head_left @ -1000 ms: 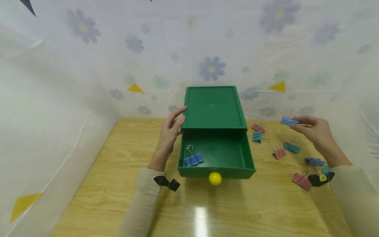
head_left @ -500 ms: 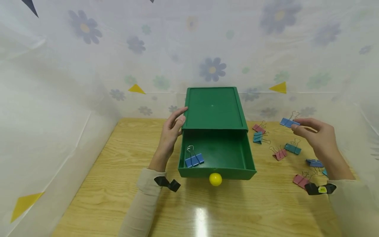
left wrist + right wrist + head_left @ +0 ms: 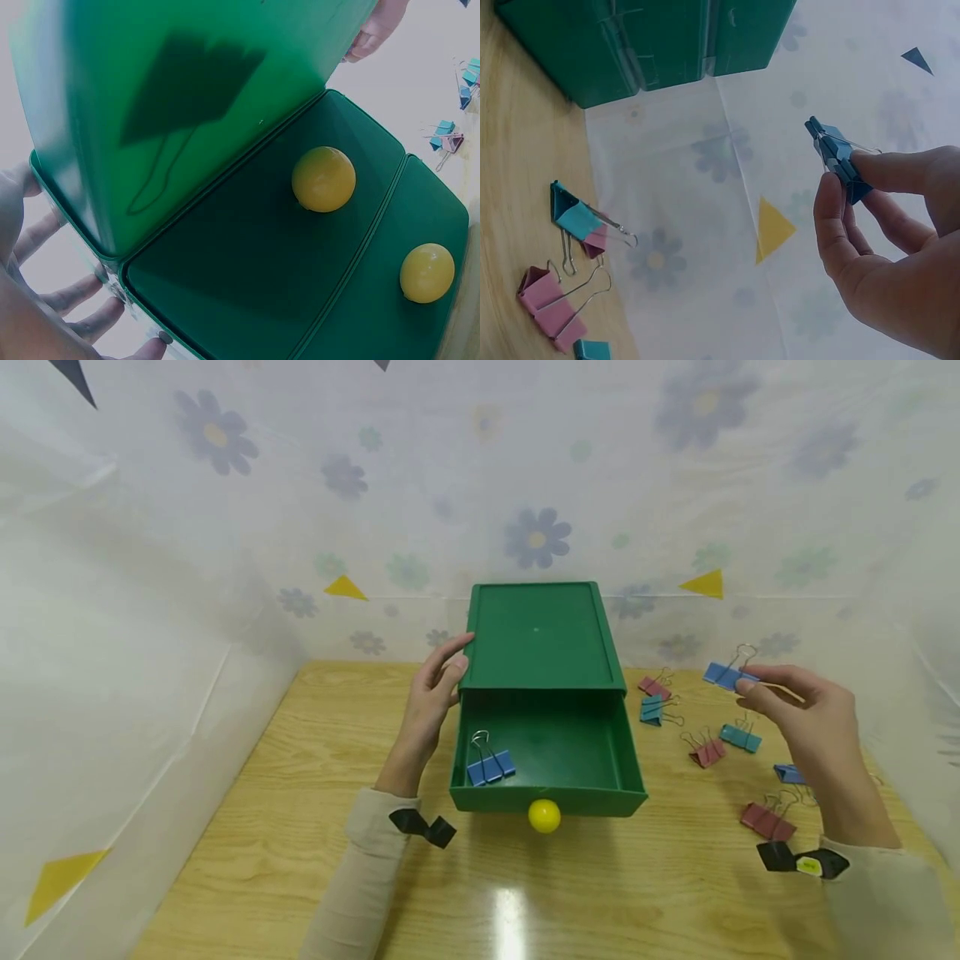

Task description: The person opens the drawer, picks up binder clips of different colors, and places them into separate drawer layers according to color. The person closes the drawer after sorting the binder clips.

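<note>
A green drawer cabinet (image 3: 537, 639) stands mid-table with its top drawer (image 3: 570, 735) pulled out. Inside that drawer, at the front left, lies a blue binder clip (image 3: 491, 768); its dark outline shows through the drawer wall in the left wrist view. My left hand (image 3: 426, 706) rests along the cabinet's left side, fingers spread and fairly straight. Up to the right of the cabinet, my right hand (image 3: 819, 718) pinches another blue binder clip (image 3: 841, 161) between thumb and fingers, above the table. A yellow knob (image 3: 544, 816) sits on the open drawer's front.
Several pink and teal binder clips, such as a pink one (image 3: 768, 822) and a teal one (image 3: 652, 710), lie right of the cabinet, with a blue clip (image 3: 789, 773) partly behind my right wrist. Two lower drawers carry yellow knobs (image 3: 324, 179). A flowered curtain (image 3: 405, 485) hangs behind.
My right hand has shifted slightly toward me and right, with its blue binder clip still pinched and turned a little. The left hand and drawer have not moved.
</note>
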Demonstrator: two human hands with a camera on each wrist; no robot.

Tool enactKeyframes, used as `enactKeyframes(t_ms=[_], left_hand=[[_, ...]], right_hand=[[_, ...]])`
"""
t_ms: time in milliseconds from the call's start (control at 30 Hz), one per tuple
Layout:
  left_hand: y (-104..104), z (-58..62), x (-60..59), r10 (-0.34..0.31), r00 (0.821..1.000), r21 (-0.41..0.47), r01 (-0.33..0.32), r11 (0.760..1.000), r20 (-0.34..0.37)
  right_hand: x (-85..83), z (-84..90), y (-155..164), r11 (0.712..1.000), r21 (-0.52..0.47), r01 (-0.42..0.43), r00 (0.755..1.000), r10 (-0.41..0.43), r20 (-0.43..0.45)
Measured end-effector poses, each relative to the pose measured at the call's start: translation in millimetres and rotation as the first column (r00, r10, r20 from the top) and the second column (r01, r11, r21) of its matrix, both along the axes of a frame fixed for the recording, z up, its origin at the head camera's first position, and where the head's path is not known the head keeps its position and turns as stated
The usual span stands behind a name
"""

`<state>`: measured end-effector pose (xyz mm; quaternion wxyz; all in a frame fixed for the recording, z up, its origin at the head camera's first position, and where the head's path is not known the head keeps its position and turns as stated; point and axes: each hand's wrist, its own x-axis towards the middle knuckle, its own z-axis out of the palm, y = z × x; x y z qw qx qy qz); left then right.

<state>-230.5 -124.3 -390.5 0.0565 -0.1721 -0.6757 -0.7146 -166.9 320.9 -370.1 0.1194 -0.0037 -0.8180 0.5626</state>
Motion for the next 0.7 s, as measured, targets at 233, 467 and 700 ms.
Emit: enactKeyframes(t_ms=[233, 467, 700], left_hand=[[1, 0.3, 0.2, 0.004, 1.000, -0.007, -0.004, 1.000, 0.007], [2, -0.3, 0.9, -0.001, 1.000, -0.005, 0.001, 1.000, 0.012], [0, 1.0, 0.4, 0.001, 1.000, -0.006, -0.001, 1.000, 0.002]], right_hand=[[14.4, 5.6, -18, 0.960, -0.265, -0.086, 0.993, 0.062, -0.098], [28.8, 14.0, -37, 0.916, -0.363, -0.173, 0.976, 0.108, -0.192], [37.9, 19.8, -58, 0.907, -0.358, -0.220, 0.960, 0.136, -0.246]])
